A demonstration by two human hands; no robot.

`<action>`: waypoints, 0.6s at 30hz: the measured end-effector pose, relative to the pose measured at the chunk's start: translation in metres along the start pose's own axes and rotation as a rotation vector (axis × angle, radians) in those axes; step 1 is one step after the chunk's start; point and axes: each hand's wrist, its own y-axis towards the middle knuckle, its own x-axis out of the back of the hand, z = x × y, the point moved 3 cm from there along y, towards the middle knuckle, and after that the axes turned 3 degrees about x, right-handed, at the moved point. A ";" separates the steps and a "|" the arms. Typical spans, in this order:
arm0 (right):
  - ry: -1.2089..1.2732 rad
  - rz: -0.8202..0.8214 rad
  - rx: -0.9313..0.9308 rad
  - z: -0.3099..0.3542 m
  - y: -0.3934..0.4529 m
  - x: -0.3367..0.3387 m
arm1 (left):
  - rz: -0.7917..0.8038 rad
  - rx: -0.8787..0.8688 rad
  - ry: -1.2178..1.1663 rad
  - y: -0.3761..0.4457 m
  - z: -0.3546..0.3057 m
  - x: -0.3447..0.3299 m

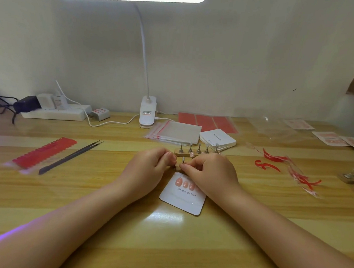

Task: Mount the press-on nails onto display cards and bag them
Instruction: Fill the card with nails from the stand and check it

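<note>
Wooden worktop [104,202] under lamplight carries the job. Both hands meet over a small metal stand [183,159]: left hand [148,169] pinches its base, right hand [209,173] pinches at the tip, seemingly freeing a nail. Just below lies the display card [183,199] bearing three pink nails [186,184]; the next should seat level beside them.

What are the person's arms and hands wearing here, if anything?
Nothing visible: both forearms are bare up to the frame edge, no sleeves, no gloves. The left hand and right hand show no rings, watch or bracelet. Fingernails look short and unpainted.
</note>
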 end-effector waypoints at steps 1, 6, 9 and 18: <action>-0.027 0.008 0.006 0.000 0.000 0.000 | 0.001 -0.002 0.006 0.000 0.000 0.000; -0.091 0.010 0.043 0.004 -0.001 0.003 | -0.005 -0.011 0.015 -0.002 -0.003 0.002; -0.095 -0.012 0.053 0.005 -0.002 0.015 | -0.059 -0.022 0.038 -0.005 -0.003 0.005; -0.351 0.661 0.090 0.017 -0.002 0.040 | -0.022 -0.205 0.097 -0.012 -0.016 0.004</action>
